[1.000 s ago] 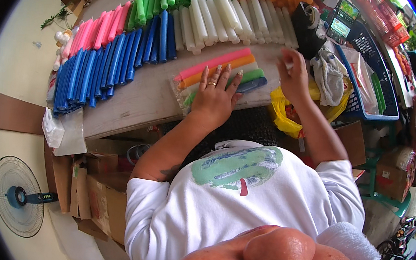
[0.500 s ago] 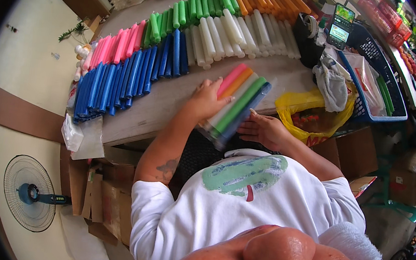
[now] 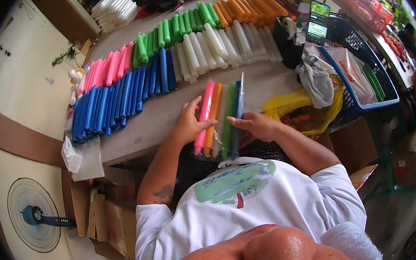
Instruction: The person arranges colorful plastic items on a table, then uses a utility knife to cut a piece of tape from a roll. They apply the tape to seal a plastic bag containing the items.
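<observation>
At the near edge of the table (image 3: 151,119), both hands hold a clear-wrapped pack of candles (image 3: 222,116), running pink, orange, white, green and blue from left to right. The left hand (image 3: 191,123) grips the pink side, thumb across the front; the right hand (image 3: 257,127) grips the blue side, thumb also in front. Blue candles (image 3: 113,103) and pink candles (image 3: 106,71) lie on the table's left part. A yellow bag (image 3: 281,104) is at the table's near right edge, a blue basket (image 3: 382,103) at its right end.
</observation>
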`<act>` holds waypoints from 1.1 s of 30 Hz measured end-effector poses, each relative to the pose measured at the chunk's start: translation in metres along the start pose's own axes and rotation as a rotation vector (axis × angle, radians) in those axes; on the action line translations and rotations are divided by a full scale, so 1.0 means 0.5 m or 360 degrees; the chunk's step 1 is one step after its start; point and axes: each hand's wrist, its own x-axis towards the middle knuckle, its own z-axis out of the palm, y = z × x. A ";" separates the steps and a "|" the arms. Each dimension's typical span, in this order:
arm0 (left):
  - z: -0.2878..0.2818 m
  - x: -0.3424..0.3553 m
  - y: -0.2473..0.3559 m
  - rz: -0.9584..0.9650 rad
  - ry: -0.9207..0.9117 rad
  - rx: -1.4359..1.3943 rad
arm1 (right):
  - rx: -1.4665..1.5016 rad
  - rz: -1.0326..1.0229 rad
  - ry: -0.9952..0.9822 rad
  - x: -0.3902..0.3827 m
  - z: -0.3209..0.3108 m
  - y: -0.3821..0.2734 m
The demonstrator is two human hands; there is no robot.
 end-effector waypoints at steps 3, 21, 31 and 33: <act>-0.030 0.070 -0.026 0.0033 -0.0177 -0.0237 | -0.0187 0.0091 -0.0110 0.010 -0.030 -0.031; -0.023 -0.001 0.029 0.0520 0.0350 0.0414 | -0.0882 -0.0526 0.1514 -0.025 -0.533 -0.237; -0.025 -0.026 0.008 0.0437 0.0380 0.0266 | -0.0213 -0.0871 0.1516 0.008 -0.543 -0.303; -0.023 -0.025 0.009 0.0431 0.0387 0.0270 | -0.0264 -0.0834 0.1546 0.012 -0.560 -0.309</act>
